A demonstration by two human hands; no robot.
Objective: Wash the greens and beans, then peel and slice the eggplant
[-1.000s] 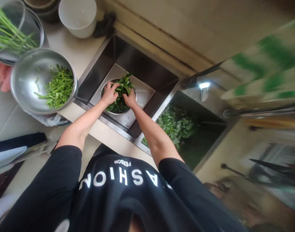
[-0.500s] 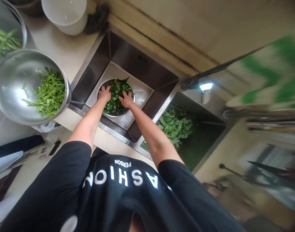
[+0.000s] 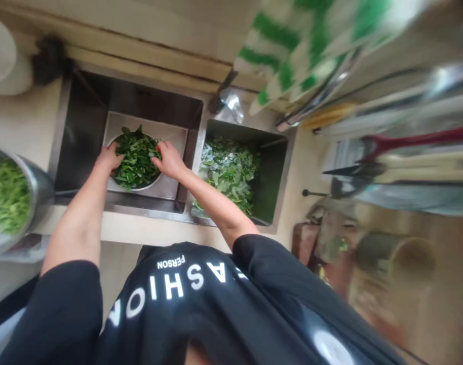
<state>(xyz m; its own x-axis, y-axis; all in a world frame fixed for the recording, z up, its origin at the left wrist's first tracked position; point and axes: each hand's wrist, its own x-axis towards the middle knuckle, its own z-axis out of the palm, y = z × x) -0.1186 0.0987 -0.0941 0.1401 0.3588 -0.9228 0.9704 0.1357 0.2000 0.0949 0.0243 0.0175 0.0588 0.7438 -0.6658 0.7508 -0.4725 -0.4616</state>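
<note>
A round metal bowl point(image 3: 140, 189) heaped with dark leafy greens point(image 3: 136, 158) sits on the floor of the left sink basin point(image 3: 178, 190). My left hand point(image 3: 109, 158) is closed on the bowl's left rim, thumb over the inner side by the leaves. On the opposite rim my right hand point(image 3: 168, 160) grips too, its thumb pointing inward against the greens. Both hands hide parts of the rim, and the fingers outside it show only partly. In the right basin more leafy greens point(image 3: 231, 172) lie in water, partly behind my right forearm.
A steel bowl point(image 3: 41, 190) of cut green stems stands on the counter at left. White containers point(image 3: 22, 76) are at the back left. A faucet point(image 3: 231, 105) rises behind the basins, near a green-and-white cloth point(image 3: 284, 50). Red-handled scissors point(image 3: 414, 142) hang at right.
My hands have moved from on top of the greens to the bowl's two sides. The view has turned toward the right, bringing the right basin and hanging tools further into sight.
</note>
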